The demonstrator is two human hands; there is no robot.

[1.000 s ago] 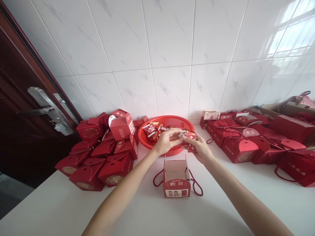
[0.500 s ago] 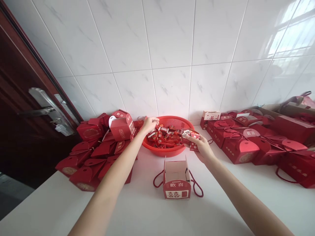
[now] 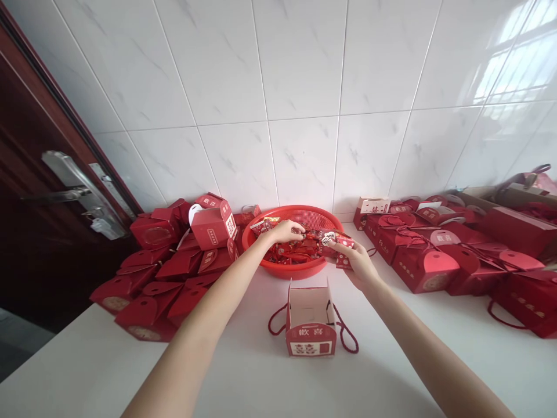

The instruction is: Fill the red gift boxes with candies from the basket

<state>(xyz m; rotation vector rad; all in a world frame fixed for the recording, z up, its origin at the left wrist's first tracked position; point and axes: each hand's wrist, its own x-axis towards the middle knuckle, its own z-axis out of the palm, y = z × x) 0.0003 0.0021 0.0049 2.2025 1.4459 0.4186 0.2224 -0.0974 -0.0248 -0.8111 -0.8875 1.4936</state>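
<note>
A red plastic basket (image 3: pixel 290 270) near the wall holds many red-wrapped sweets (image 3: pixel 300 255). Over its middle is my left hand (image 3: pixel 287 231), palm down, with its fingers bent together among the wrappers; what they pinch is too small to make out. My right hand (image 3: pixel 353 258) is closed on red candy packets (image 3: pixel 343 244) at the basket's right rim, one with a white label. In front of the basket, an open red gift box (image 3: pixel 311 332) stands upright on the white table, its dark red cord handles lying at both sides and its inside showing bare.
Closed red boxes (image 3: pixel 148 307) are piled at the left, beside a dark door with a metal handle (image 3: pixel 82 191). More red boxes (image 3: pixel 424 267) with cords fill the right side of the white table (image 3: pixel 261 377). Behind is a tiled wall (image 3: pixel 304 157).
My left hand has moved right, from the basket's left rim to over its middle. My right hand keeps the packets in nearly the same place. The view has shifted slightly.
</note>
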